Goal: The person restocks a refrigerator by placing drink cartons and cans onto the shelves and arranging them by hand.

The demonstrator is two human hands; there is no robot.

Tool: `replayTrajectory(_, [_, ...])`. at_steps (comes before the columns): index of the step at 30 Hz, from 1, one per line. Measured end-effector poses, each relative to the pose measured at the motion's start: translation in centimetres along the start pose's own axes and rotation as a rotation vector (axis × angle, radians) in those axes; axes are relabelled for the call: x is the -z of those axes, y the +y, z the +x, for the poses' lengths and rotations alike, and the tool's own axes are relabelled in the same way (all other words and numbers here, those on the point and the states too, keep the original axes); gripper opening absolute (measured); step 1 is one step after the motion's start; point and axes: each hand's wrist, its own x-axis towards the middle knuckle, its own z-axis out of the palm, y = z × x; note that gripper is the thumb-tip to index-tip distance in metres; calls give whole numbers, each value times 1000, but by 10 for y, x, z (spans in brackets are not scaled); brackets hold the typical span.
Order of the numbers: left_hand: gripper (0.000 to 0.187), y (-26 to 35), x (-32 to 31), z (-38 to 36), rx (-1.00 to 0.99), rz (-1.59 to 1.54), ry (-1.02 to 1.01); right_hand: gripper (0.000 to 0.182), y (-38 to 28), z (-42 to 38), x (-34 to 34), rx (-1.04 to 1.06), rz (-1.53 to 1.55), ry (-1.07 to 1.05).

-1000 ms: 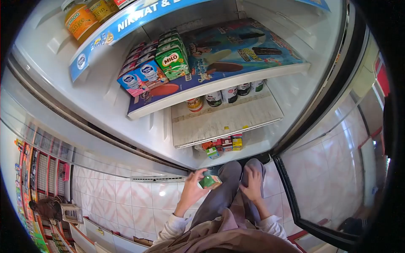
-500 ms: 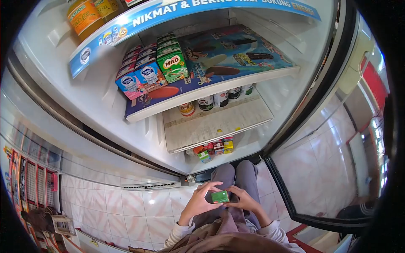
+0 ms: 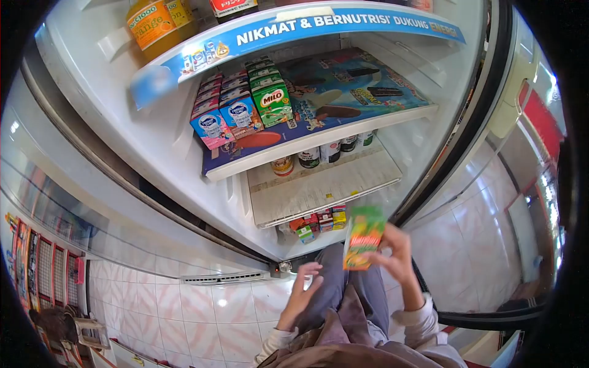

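My right hand (image 3: 396, 254) grips a green and orange drink carton (image 3: 364, 240) by its right side, raised in front of the open fridge and tilted slightly; it is a little blurred. My left hand (image 3: 302, 290) is empty above my lap, fingers apart, to the left of the carton and not touching it. Behind the carton, small drink cartons (image 3: 319, 224) stand in a group at the bottom of the fridge. Higher up, rows of Milo cartons (image 3: 274, 104) and blue-labelled milk cartons (image 3: 240, 115) stand on a shelf lined with an ice-cream poster (image 3: 331, 104).
Several cans (image 3: 310, 157) line the back of the middle shelf (image 3: 319, 195). Orange drink bottles (image 3: 156, 27) stand on the top shelf behind a blue label strip (image 3: 343, 21). The open fridge door (image 3: 466, 245) is at my right. Red wire racks (image 3: 52, 270) stand far left.
Both hands held the carton low over my lap before. Now my left hand has let go, and my right hand has lifted the carton up and to the right, turning it upright.
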Motion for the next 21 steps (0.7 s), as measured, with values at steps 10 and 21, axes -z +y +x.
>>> replayTrajectory(10, [46,-76,-82,-32,16,1094,-272,39,-134,153,22,132,173,-65])
replayTrajectory(21, [41,-76,-77,-28,10,1061,-226,42,-89,258,24,275,52,-42])
